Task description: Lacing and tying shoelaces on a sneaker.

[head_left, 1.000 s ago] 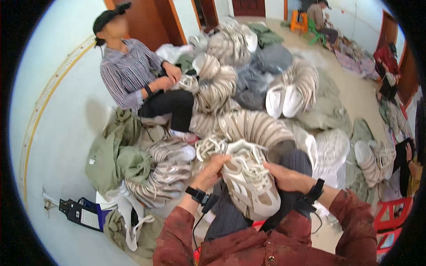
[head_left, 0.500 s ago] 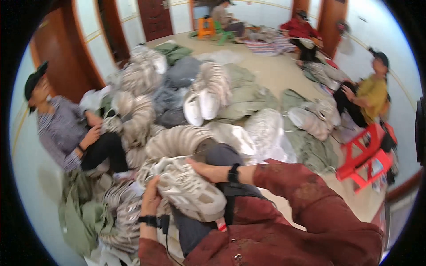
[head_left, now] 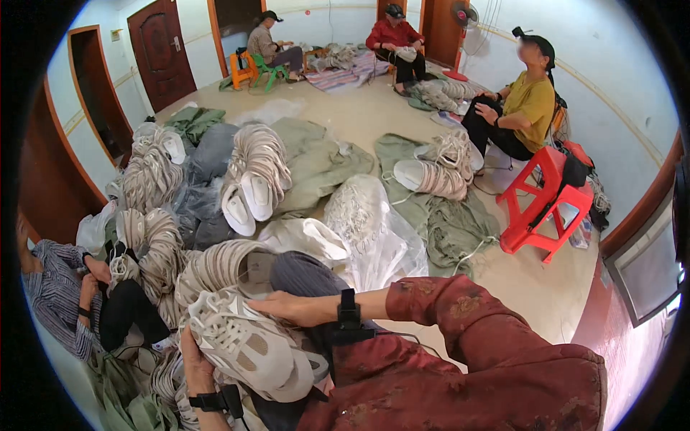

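A beige-white lace-up sneaker (head_left: 262, 359) lies over my lap, its laces facing up and its rounded toe toward me. My left hand (head_left: 197, 363) holds its left side, fingers partly hidden under it. Across the heel end, my right hand (head_left: 295, 309) grips the right side near the collar; the fingertips are hidden behind the laces. Part of a second pale shoe edge (head_left: 316, 365) shows beside the toe. Just beyond my hands, a row of nested beige sneakers (head_left: 215, 269) lies on its side.
Nested shoe stacks (head_left: 262, 169) lie ahead with green sacks (head_left: 309, 161) and clear plastic bags (head_left: 381, 237). A co-worker in a striped shirt (head_left: 61, 287) sits close at left. A red stool (head_left: 535, 197) stands at right, near a co-worker in yellow (head_left: 530, 108); two people sit farther back.
The view has swung to the right, so the room appears shifted left. Both hands still hold the sneaker, which now shows more of its laced top.
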The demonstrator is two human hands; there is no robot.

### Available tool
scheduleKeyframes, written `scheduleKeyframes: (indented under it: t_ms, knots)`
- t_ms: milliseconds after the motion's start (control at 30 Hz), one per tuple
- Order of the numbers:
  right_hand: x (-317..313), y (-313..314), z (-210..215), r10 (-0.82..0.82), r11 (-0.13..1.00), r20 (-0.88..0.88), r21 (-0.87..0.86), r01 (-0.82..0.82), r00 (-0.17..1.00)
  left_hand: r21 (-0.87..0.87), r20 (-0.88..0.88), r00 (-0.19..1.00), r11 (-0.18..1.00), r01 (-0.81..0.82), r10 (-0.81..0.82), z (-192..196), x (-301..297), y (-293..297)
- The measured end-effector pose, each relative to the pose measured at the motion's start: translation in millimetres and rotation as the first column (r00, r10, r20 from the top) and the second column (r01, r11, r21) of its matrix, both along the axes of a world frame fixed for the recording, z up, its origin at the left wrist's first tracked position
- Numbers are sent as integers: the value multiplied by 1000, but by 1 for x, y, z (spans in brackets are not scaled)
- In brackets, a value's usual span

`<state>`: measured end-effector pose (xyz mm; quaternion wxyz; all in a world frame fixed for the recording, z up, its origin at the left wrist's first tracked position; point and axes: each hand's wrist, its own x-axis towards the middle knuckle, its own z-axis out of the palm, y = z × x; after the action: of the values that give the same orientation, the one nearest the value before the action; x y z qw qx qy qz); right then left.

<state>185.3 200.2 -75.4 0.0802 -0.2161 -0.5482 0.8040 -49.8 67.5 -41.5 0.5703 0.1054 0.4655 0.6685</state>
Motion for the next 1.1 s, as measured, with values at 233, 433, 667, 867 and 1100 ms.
scheduleKeyframes:
  t_ms: [233, 433, 667, 867, 1100]
  knots:
    - [53, -23, 15, 191, 567, -525, 749, 344, 829, 280, -447, 892, 939, 201, -57, 26, 50, -19]
    - [70, -44, 49, -91, 927, -122, -374, 39, 988, 106, -685, 726, 976, 190, -67, 49, 72, -14]
    - [68, -55, 51, -138, 932, -62, -347, 109, 989, 32, -976, 219, 990, 139, 1, 7, 38, -6]
    - [80, -61, 7, -183, 663, -23, 735, 141, 983, 144, -892, 450, 971, 190, 45, -25, 52, 12]
    - [93, -88, 77, -194, 174, 27, 985, 8, 981, 340, -938, 214, 852, 399, 274, -66, 89, 94]
